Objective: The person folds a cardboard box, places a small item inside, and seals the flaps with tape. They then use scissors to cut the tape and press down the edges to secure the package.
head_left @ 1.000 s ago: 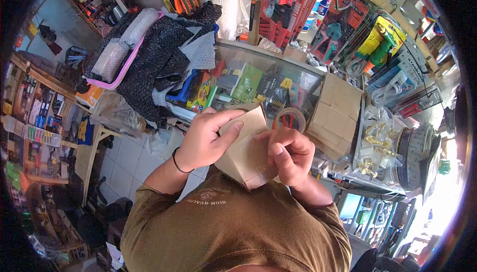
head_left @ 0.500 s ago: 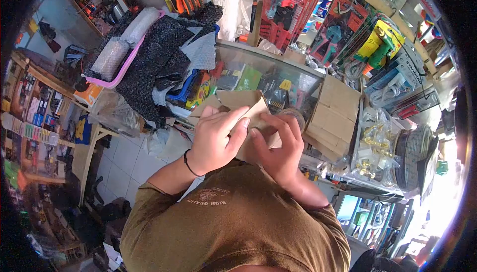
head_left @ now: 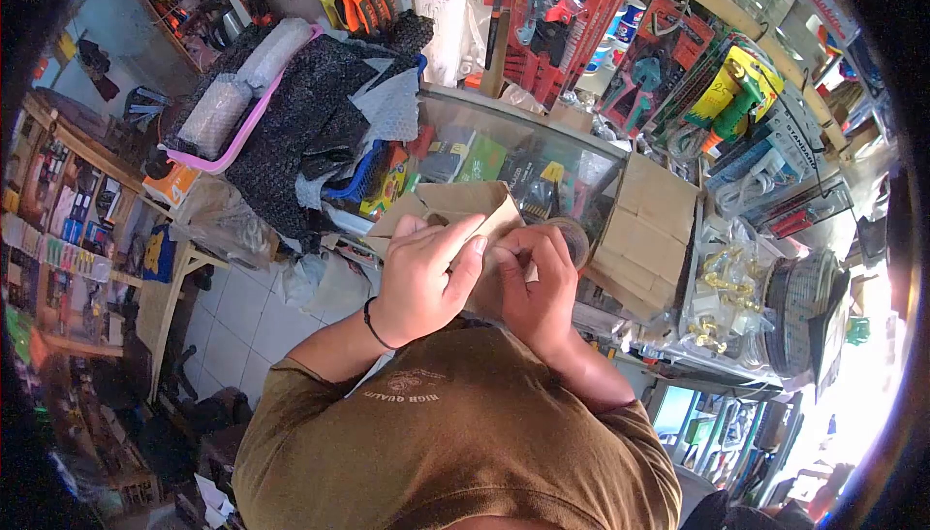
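Note:
A small open cardboard box (head_left: 469, 201) is held close to my chest, above the front edge of the glass counter. My left hand (head_left: 424, 273) is on its left side, with the fingers closed round the cardboard and the forefinger along a flap. At the right side of the box, my right hand (head_left: 539, 283) pinches the cardboard between thumb and forefinger, its other fingers curled. Both hands hide much of the box. A roll of tape (head_left: 573, 237) lies just behind my right hand.
A flattened cardboard piece (head_left: 647, 230) leans at the right. Black bubble wrap (head_left: 300, 118) and a pink tray (head_left: 232, 150) are at the left on the glass counter (head_left: 523, 115). Bags of brass fittings (head_left: 722, 288) and a coiled roll (head_left: 804, 296) stand farther right.
My right thumb and forefinger have come together at the cardboard, and the hand has turned more upright. My left hand has stayed almost in place.

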Motion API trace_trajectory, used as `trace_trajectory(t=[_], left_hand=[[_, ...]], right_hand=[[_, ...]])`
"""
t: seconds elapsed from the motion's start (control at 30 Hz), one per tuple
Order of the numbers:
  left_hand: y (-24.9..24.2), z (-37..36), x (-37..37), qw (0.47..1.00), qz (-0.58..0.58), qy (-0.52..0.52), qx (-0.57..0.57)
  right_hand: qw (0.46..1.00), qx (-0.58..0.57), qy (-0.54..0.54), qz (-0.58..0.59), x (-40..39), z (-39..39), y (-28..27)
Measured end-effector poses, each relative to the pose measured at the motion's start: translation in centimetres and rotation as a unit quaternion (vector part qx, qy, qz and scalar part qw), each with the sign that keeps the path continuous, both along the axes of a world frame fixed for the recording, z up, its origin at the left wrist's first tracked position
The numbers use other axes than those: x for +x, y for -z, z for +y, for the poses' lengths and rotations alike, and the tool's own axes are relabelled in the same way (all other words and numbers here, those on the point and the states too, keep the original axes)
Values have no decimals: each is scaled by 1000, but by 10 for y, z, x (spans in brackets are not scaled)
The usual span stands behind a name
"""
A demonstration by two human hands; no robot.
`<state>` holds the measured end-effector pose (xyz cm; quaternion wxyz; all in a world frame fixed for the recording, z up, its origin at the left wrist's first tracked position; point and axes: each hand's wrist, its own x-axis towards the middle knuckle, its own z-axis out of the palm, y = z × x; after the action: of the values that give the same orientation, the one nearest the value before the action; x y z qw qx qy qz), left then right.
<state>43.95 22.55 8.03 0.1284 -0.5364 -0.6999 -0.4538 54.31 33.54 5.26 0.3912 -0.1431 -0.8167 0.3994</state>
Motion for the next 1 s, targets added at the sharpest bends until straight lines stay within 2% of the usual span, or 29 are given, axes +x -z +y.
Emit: trace_trajectory(t=[0.13,0.2,0.23,0.3,0.33,0.4,0.43,0.47,0.5,0.53,0.6,0.63,0.67,0.7,0.73,0.77,0.83,0.87,0.9,1.0], left_hand=[[2,1,-2,1000,-27,0,7],[1,-2,-5,997,-69,-11,-45],[2,-2,-7,997,-69,-10,-46],[5,-1,-12,989,-145,-7,-42],[6,1,-12,974,-224,18,-22],[9,1,-17,970,-241,4,-39],[9,2,-19,963,-263,-9,-56],[8,1,-23,965,-257,-14,-56],[13,4,-26,967,-254,-3,-11],[16,5,-28,964,-266,4,-13],[17,4,-30,961,-277,13,-22],[14,3,-29,957,-285,8,-54],[12,3,-29,952,-291,6,-90],[14,3,-29,951,-289,20,-105],[18,4,-29,955,-284,15,-90],[21,5,-28,957,-279,16,-79],[26,3,-30,946,-313,14,-81],[28,3,-31,946,-313,8,-88],[26,5,-30,933,-350,29,-77],[29,8,-35,935,-336,41,-106]], right_hand=[[997,71,-40,9,0,8,6],[988,142,-58,11,1,10,9],[988,141,-56,11,2,11,10],[976,198,-89,2,5,15,12],[976,198,-87,6,5,16,11],[983,98,-153,4,9,16,9],[984,99,-151,8,11,17,11],[984,38,-175,19,13,18,14],[980,-25,-197,29,15,20,16],[981,-27,-192,30,18,20,18],[963,-182,-185,72,22,19,22],[963,-188,-178,74,24,20,25],[943,-258,-186,96,28,21,30],[919,-326,-186,121,32,22,35],[911,-343,-183,135,38,23,40],[912,-351,-150,150,45,25,47],[855,-475,-161,133,63,27,61],[873,-470,-78,102,71,25,66],[868,-480,-48,118,79,24,75],[882,-426,199,43,107,21,98]])
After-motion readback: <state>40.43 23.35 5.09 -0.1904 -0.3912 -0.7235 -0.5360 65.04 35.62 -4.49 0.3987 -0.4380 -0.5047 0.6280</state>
